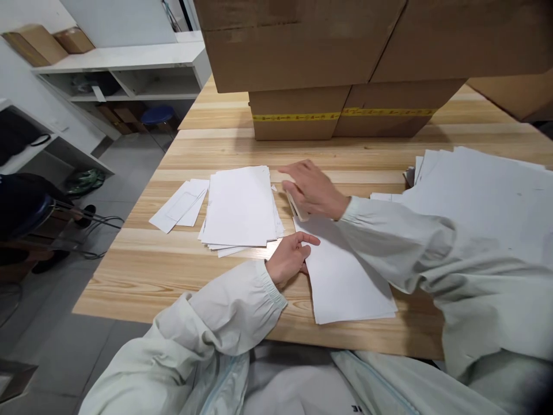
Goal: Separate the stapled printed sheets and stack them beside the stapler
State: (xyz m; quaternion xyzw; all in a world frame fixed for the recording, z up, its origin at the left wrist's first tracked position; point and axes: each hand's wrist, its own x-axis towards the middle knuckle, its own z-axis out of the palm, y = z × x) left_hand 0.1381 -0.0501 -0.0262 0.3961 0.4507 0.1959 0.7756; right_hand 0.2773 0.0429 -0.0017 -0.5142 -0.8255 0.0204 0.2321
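Observation:
A white sheet (345,276) lies flat on the wooden table (142,271) in front of me. My left hand (290,256) rests on its left edge, fingers loosely curled, the forefinger pointing across the paper. My right hand (311,189) hovers over the sheet's far corner and grips a small tan flat piece against the palm, fingers stretched to the left. Just left of both hands sits a stack of white sheets (240,208). I wear pale long sleeves.
Two small white slips (180,205) lie left of the stack. A large heap of white sheets (484,196) fills the right side. Cardboard boxes (337,69) with yellow tape stand at the back. White shelves (125,69) and a dark stool (21,207) are off to the left.

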